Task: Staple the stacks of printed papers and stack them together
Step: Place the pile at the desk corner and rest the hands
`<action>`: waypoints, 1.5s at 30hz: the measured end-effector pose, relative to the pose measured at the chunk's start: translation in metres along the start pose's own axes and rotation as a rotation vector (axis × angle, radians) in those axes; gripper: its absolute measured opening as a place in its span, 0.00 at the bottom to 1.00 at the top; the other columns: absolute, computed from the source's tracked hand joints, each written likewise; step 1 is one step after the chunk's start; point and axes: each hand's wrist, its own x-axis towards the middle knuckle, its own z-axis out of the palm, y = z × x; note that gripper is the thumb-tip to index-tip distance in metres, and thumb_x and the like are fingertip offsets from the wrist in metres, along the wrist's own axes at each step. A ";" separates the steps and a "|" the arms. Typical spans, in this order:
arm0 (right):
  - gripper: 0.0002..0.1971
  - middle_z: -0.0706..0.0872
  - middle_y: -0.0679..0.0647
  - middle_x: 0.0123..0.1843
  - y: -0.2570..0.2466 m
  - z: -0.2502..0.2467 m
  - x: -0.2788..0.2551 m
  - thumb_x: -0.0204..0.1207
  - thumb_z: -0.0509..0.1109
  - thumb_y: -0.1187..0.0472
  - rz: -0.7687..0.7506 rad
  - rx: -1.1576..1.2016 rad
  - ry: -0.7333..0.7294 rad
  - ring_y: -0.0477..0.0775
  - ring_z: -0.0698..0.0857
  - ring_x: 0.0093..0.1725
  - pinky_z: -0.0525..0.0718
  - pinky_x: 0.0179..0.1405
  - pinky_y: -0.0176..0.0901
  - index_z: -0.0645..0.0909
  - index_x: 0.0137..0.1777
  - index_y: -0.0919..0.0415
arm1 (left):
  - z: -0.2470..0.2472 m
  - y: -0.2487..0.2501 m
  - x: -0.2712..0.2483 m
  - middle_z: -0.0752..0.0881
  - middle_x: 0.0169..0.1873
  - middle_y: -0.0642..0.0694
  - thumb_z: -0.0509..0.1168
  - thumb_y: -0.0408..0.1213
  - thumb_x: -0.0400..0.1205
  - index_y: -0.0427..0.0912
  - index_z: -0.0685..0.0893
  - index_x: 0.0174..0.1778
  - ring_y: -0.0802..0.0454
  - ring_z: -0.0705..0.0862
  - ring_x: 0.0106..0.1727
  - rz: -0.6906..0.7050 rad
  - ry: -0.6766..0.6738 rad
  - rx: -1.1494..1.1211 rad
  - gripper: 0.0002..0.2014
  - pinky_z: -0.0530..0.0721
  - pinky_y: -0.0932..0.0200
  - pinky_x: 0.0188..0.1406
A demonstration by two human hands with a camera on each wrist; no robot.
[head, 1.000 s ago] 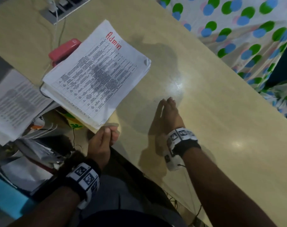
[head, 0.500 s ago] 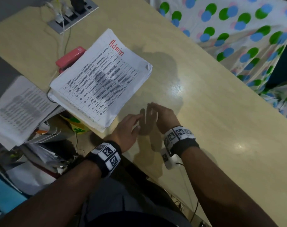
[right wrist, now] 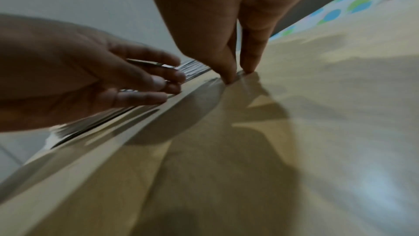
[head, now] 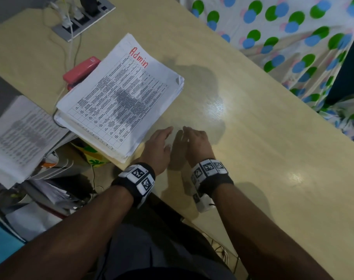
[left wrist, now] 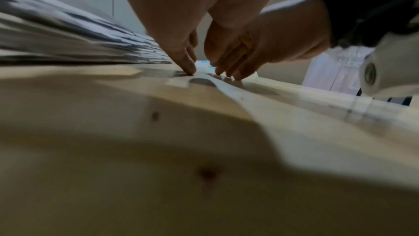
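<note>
On the desk (head: 253, 138), right of the paper stack (head: 119, 98), both hands sit close together with nothing in them. Change from a second ago: left hand (head: 157, 146) was off the desk edge below the stack's near corner; it has swung up onto the desk and now sits just right of that corner, almost meeting the right hand (head: 194, 142). Right hand has barely shifted. Fingers: both sets straight-ish and relaxed, narrow spread, tips down on the desk surface per the wrist views; left fingertips (left wrist: 188, 68) touch the wood just beside the stack's edge, right fingertips (right wrist: 226, 76) likewise, holding nothing. Stack itself hasn't moved: "Admin" sheet on top, near corner overhanging the desk edge, far-right corner dog-eared. Stapler (head: 81, 71) is red, left of the stack and partly tucked under its far-left edge, untouched. A second, blurred batch of sheets (head: 20, 136) lies further left of the stack, off the desk on clutter. Read: no stapling under way yet; hands look staged beside the stack, probably to pull it over or lift a set off the top. Stapler is on the stack's far side, so reaching it means crossing over the paper.
</note>
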 end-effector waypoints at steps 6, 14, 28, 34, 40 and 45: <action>0.21 0.78 0.58 0.71 -0.010 -0.003 0.007 0.79 0.65 0.68 -0.250 -0.172 -0.098 0.63 0.75 0.63 0.81 0.61 0.50 0.77 0.72 0.58 | -0.004 0.006 0.012 0.73 0.70 0.43 0.63 0.23 0.79 0.42 0.66 0.77 0.49 0.78 0.68 -0.121 -0.017 0.056 0.29 0.80 0.50 0.67; 0.13 0.82 0.61 0.53 -0.013 -0.008 -0.001 0.81 0.60 0.70 -0.353 -0.367 -0.224 0.61 0.78 0.51 0.85 0.44 0.52 0.83 0.59 0.68 | -0.004 0.005 0.011 0.76 0.67 0.44 0.62 0.21 0.79 0.42 0.69 0.75 0.50 0.79 0.65 -0.135 -0.003 0.075 0.28 0.81 0.47 0.65; 0.19 0.91 0.54 0.37 -0.007 -0.032 0.001 0.70 0.73 0.68 0.250 0.498 0.080 0.53 0.90 0.38 0.90 0.45 0.54 0.74 0.59 0.55 | -0.010 0.014 0.034 0.89 0.44 0.57 0.56 0.54 0.77 0.59 0.82 0.46 0.53 0.87 0.49 -0.401 0.000 -0.258 0.11 0.83 0.47 0.62; 0.34 0.92 0.50 0.55 -0.025 -0.051 -0.006 0.78 0.72 0.59 -0.005 0.358 -0.070 0.49 0.88 0.55 0.81 0.57 0.42 0.61 0.80 0.49 | -0.007 0.024 0.033 0.92 0.37 0.42 0.43 0.58 0.85 0.46 0.89 0.37 0.45 0.91 0.42 -0.506 -0.009 -0.425 0.31 0.85 0.48 0.53; 0.24 0.92 0.47 0.53 -0.003 -0.051 -0.001 0.80 0.67 0.63 0.036 0.432 0.034 0.46 0.87 0.51 0.84 0.57 0.42 0.71 0.75 0.51 | -0.007 0.027 0.031 0.80 0.22 0.47 0.52 0.52 0.85 0.42 0.86 0.30 0.52 0.73 0.21 -0.563 0.004 -0.462 0.26 0.69 0.61 0.23; 0.25 0.73 0.55 0.78 0.025 -0.022 -0.001 0.77 0.71 0.65 -0.170 -0.109 -0.236 0.59 0.70 0.75 0.75 0.72 0.54 0.75 0.74 0.53 | -0.009 0.020 0.029 0.79 0.18 0.50 0.54 0.54 0.83 0.42 0.85 0.27 0.51 0.71 0.18 -0.563 0.007 -0.391 0.26 0.68 0.60 0.25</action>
